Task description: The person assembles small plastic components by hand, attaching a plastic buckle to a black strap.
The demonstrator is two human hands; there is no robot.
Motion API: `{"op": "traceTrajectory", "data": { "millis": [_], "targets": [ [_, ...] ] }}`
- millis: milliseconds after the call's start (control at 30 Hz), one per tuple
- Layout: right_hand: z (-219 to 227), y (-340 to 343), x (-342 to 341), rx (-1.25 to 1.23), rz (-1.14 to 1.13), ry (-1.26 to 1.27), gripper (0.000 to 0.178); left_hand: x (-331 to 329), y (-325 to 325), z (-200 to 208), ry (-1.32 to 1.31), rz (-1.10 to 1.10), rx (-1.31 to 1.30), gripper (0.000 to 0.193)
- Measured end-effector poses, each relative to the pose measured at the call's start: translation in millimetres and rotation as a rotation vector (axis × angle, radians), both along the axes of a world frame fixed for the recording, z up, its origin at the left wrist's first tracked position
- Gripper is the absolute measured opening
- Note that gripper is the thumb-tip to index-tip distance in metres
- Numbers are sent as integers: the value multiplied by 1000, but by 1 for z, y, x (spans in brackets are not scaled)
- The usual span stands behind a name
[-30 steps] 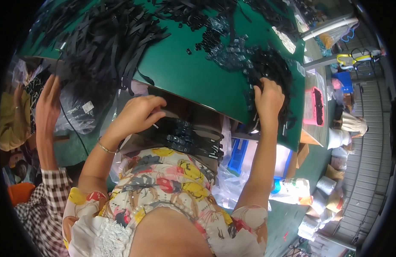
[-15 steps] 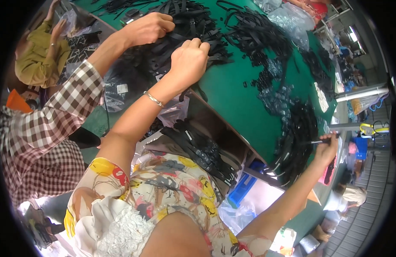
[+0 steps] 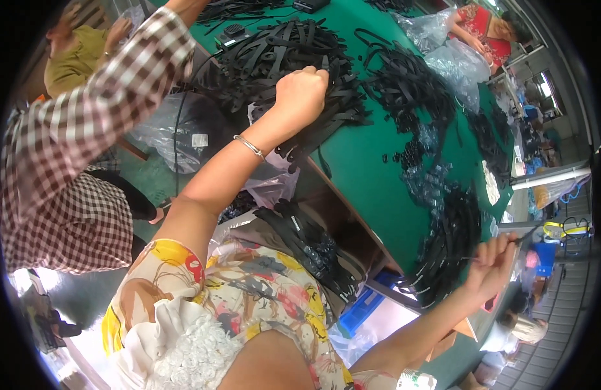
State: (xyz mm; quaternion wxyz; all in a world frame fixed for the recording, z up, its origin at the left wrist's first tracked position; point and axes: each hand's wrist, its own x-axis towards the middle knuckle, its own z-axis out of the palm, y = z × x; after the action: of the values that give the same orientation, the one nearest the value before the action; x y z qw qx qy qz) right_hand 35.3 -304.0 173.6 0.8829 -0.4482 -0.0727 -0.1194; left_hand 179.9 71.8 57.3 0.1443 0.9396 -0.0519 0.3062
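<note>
My left hand (image 3: 302,97), with a bracelet at the wrist, is closed in a fist at the near edge of a big heap of black straps (image 3: 274,52). A black strap (image 3: 325,62) sticks up from its curled fingers. Out to the right, my right hand (image 3: 489,270) is raised with its fingers pinched together. A thin dark thing (image 3: 528,235) runs out past its fingertips, too blurred to name. Beside that hand lies a bundle of black straps (image 3: 453,240) with clear plastic parts. More black straps (image 3: 307,244) lie across my lap.
On the green table (image 3: 359,169) are another strap heap (image 3: 411,81) and small black pieces (image 3: 404,156). A co-worker's checked sleeve (image 3: 118,84) reaches in at left. Another person in red (image 3: 476,32) handles clear bags (image 3: 460,68). A blue crate (image 3: 362,309) sits under the table edge.
The co-worker's hand beside my left hand has moved up out of view. My right hand appears lower, and the thin dark thing now points right instead of left. My left hand stays closed.
</note>
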Motion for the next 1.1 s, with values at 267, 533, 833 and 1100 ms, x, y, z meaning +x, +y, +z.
{"op": "traceTrajectory", "data": {
  "millis": [267, 533, 833, 1100],
  "targets": [
    [-106, 126, -13, 314, 455, 305, 17, -27, -16, 41, -253, -367, -567, 14],
    [-114, 178, 23, 426, 429, 347, 42, -85, -53, 23, -70, -747, -790, 11],
    [-100, 170, 12, 77, -11, 87, 25, -111, -74, 3, 129, -938, -831, 14],
    [-74, 143, -12, -64, -117, -134, 30, -88, -69, -26, 433, -1176, -609, 21]
  ]
}}
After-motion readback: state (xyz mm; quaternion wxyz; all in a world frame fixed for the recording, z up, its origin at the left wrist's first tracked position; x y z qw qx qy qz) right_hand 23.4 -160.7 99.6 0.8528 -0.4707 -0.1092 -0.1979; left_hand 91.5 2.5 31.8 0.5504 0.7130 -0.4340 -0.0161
